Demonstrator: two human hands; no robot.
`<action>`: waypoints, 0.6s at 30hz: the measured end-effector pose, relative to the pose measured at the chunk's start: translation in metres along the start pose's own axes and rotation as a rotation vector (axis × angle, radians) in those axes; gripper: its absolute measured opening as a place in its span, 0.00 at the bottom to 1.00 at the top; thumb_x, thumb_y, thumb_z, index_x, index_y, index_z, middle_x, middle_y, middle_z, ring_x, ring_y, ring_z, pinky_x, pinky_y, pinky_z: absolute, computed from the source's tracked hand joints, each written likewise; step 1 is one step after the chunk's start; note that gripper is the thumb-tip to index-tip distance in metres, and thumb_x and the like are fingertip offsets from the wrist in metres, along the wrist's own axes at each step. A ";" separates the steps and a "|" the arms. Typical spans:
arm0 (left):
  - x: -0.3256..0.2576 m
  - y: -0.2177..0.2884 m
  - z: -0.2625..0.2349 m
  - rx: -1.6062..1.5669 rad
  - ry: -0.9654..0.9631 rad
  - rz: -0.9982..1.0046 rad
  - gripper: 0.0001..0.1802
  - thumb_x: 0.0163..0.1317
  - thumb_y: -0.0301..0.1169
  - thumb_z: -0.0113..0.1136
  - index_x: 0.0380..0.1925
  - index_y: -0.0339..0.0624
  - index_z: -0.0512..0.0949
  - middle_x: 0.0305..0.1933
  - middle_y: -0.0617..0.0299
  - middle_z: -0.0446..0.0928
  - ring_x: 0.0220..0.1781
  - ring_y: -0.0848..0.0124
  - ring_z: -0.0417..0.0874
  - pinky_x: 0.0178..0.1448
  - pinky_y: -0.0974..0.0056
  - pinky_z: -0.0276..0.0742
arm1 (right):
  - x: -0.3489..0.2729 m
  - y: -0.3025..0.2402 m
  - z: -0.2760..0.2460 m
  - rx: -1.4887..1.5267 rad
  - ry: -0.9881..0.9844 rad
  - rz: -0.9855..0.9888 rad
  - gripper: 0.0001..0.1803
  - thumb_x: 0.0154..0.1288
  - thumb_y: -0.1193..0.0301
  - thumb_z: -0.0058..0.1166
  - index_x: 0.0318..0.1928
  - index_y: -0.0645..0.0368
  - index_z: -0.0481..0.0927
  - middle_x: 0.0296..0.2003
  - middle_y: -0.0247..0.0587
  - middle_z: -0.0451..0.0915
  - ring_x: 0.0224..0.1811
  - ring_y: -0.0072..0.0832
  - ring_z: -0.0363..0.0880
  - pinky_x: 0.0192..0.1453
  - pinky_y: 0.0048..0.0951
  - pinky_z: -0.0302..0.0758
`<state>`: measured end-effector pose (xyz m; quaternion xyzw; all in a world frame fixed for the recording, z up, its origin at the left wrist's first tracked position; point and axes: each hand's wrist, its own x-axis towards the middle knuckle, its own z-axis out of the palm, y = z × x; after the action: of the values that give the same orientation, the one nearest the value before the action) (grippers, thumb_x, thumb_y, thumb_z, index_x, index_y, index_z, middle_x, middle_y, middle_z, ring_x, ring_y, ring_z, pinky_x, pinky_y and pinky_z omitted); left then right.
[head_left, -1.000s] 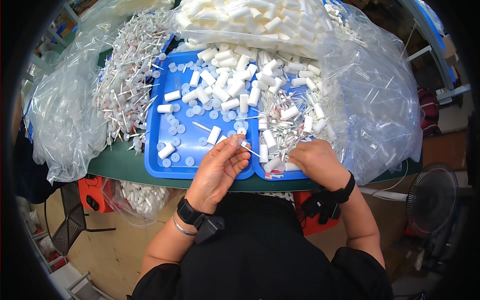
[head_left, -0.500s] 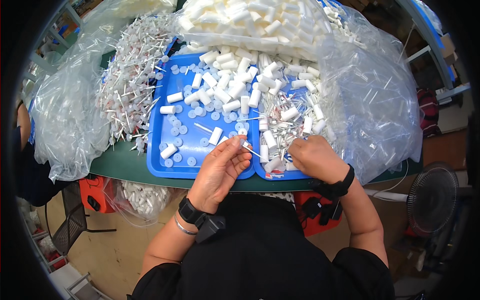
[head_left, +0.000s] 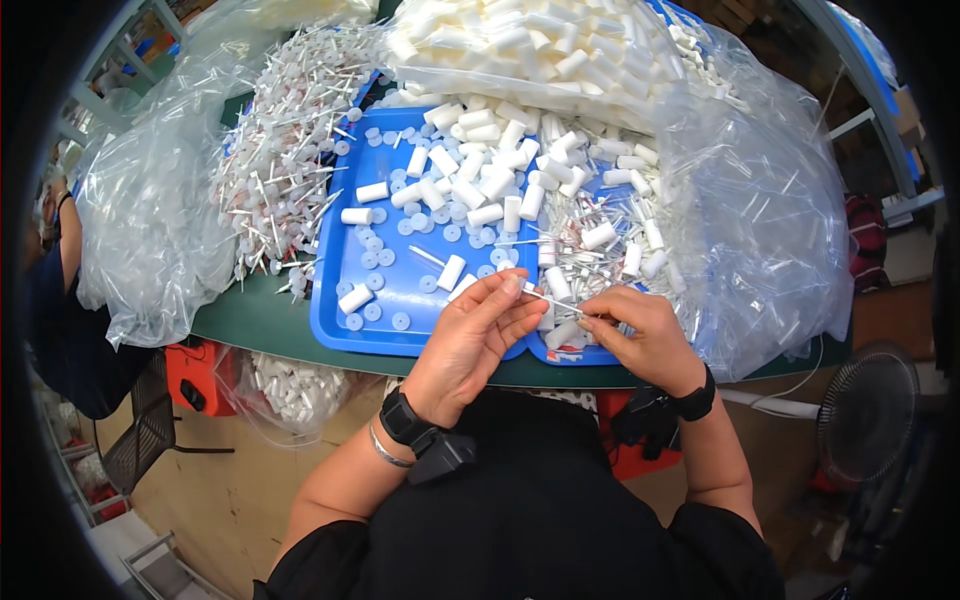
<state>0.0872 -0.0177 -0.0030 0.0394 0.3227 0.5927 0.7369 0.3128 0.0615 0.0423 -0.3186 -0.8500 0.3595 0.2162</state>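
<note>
My left hand (head_left: pixel 478 338) pinches one end of a thin white stick (head_left: pixel 550 298) between thumb and fingertips, above the near edge between two blue trays. My right hand (head_left: pixel 643 332) is closed at the stick's other end, its thumb and fingers pressed together. Whether it also holds a small piece is hidden. The left blue tray (head_left: pixel 385 338) holds white foam cylinders (head_left: pixel 467 193) and flat translucent discs (head_left: pixel 386 257). Thin sticks (head_left: pixel 578 265) and more white cylinders fill the right blue tray (head_left: pixel 597 356), just beyond my right hand.
A heap of sticks with discs (head_left: pixel 280 150) lies left of the trays on the green table (head_left: pixel 255 325). A clear bag of white cylinders (head_left: pixel 540 45) stands behind. Plastic sheeting (head_left: pixel 755 210) covers the right side. A fan (head_left: pixel 866 400) is at far right; another person's arm (head_left: pixel 68 235) shows at far left.
My right hand has come left from the pile in the right tray to the stick's free end. My left hand keeps hold of the stick. The whole view has shifted slightly.
</note>
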 end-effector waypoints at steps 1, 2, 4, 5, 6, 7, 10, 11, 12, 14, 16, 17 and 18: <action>0.000 0.000 0.000 0.005 0.003 0.003 0.17 0.76 0.33 0.61 0.59 0.36 0.77 0.48 0.54 0.85 0.53 0.67 0.88 0.58 0.66 0.87 | 0.000 -0.001 0.001 0.008 0.006 0.005 0.06 0.66 0.77 0.67 0.43 0.62 0.86 0.33 0.43 0.85 0.32 0.34 0.86 0.36 0.31 0.80; -0.001 0.001 0.000 0.009 0.006 0.005 0.17 0.76 0.33 0.61 0.59 0.36 0.77 0.48 0.54 0.85 0.53 0.67 0.88 0.58 0.66 0.87 | 0.000 -0.001 0.001 0.015 0.013 0.011 0.06 0.66 0.77 0.67 0.43 0.62 0.86 0.33 0.43 0.85 0.31 0.35 0.86 0.36 0.32 0.80; 0.000 0.001 0.000 0.015 0.010 0.009 0.16 0.76 0.32 0.60 0.58 0.36 0.77 0.49 0.54 0.85 0.53 0.66 0.88 0.58 0.66 0.87 | 0.001 -0.002 0.002 0.021 0.029 0.013 0.06 0.66 0.77 0.67 0.43 0.62 0.86 0.33 0.43 0.85 0.31 0.36 0.85 0.36 0.32 0.80; 0.001 0.000 -0.002 0.016 0.011 0.009 0.16 0.76 0.32 0.60 0.58 0.36 0.78 0.49 0.54 0.85 0.53 0.66 0.88 0.59 0.66 0.87 | 0.001 -0.002 0.003 0.019 0.038 0.009 0.06 0.66 0.77 0.67 0.42 0.62 0.86 0.33 0.43 0.85 0.31 0.36 0.85 0.36 0.32 0.80; 0.001 -0.001 -0.004 0.016 0.011 0.010 0.16 0.76 0.32 0.60 0.58 0.36 0.78 0.49 0.54 0.85 0.53 0.66 0.88 0.59 0.66 0.87 | 0.002 -0.001 0.003 0.016 0.046 0.006 0.06 0.66 0.77 0.66 0.42 0.62 0.86 0.33 0.43 0.85 0.31 0.37 0.85 0.36 0.33 0.80; 0.001 -0.001 -0.005 0.018 0.013 0.013 0.16 0.76 0.32 0.60 0.58 0.36 0.78 0.49 0.54 0.85 0.53 0.66 0.88 0.59 0.66 0.86 | 0.002 -0.002 0.003 -0.005 0.049 -0.006 0.06 0.65 0.77 0.67 0.42 0.62 0.86 0.33 0.43 0.85 0.31 0.37 0.85 0.36 0.33 0.80; 0.001 -0.002 -0.005 0.026 0.021 0.025 0.16 0.76 0.32 0.61 0.58 0.36 0.78 0.49 0.54 0.85 0.53 0.66 0.88 0.60 0.66 0.86 | 0.004 -0.003 0.004 -0.088 0.077 -0.073 0.06 0.64 0.78 0.67 0.41 0.61 0.86 0.33 0.43 0.84 0.32 0.38 0.85 0.36 0.34 0.80; 0.000 -0.002 -0.005 0.028 0.026 0.032 0.16 0.76 0.32 0.61 0.58 0.36 0.78 0.49 0.54 0.85 0.53 0.66 0.88 0.60 0.66 0.86 | 0.006 -0.003 0.005 -0.128 0.099 -0.116 0.06 0.63 0.78 0.67 0.41 0.61 0.85 0.33 0.43 0.84 0.32 0.39 0.85 0.36 0.35 0.80; 0.000 -0.001 -0.004 0.031 0.030 0.039 0.16 0.76 0.32 0.61 0.58 0.36 0.78 0.49 0.54 0.85 0.54 0.66 0.88 0.60 0.66 0.86 | 0.008 -0.004 0.005 -0.169 0.121 -0.159 0.06 0.63 0.78 0.67 0.40 0.61 0.85 0.33 0.42 0.84 0.33 0.39 0.85 0.36 0.35 0.80; 0.000 -0.001 -0.004 0.011 0.032 0.034 0.16 0.76 0.32 0.61 0.58 0.36 0.78 0.48 0.55 0.84 0.54 0.66 0.88 0.60 0.66 0.86 | 0.010 -0.005 0.006 -0.187 0.121 -0.165 0.06 0.62 0.78 0.68 0.40 0.60 0.85 0.34 0.42 0.84 0.33 0.39 0.85 0.36 0.36 0.80; -0.001 -0.002 -0.005 0.001 0.030 0.030 0.16 0.76 0.32 0.61 0.58 0.35 0.78 0.49 0.55 0.84 0.54 0.66 0.87 0.60 0.65 0.86 | 0.011 -0.006 0.009 -0.191 0.127 -0.173 0.06 0.62 0.77 0.68 0.40 0.60 0.85 0.34 0.42 0.84 0.34 0.40 0.85 0.36 0.36 0.80; 0.000 -0.003 -0.007 0.000 0.027 0.029 0.17 0.76 0.32 0.61 0.59 0.35 0.77 0.50 0.54 0.84 0.54 0.66 0.87 0.60 0.65 0.86 | 0.012 -0.007 0.010 -0.188 0.133 -0.178 0.06 0.62 0.77 0.68 0.40 0.60 0.85 0.33 0.43 0.84 0.34 0.40 0.85 0.37 0.36 0.79; 0.001 -0.003 -0.008 -0.001 0.022 0.029 0.17 0.76 0.32 0.60 0.60 0.35 0.77 0.51 0.54 0.84 0.54 0.66 0.87 0.60 0.65 0.86 | 0.013 -0.008 0.011 -0.186 0.140 -0.183 0.06 0.62 0.77 0.68 0.40 0.60 0.85 0.33 0.43 0.84 0.34 0.40 0.86 0.37 0.35 0.79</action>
<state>0.0854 -0.0208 -0.0111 0.0373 0.3300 0.6037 0.7248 0.2938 0.0614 0.0433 -0.2825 -0.8880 0.2350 0.2764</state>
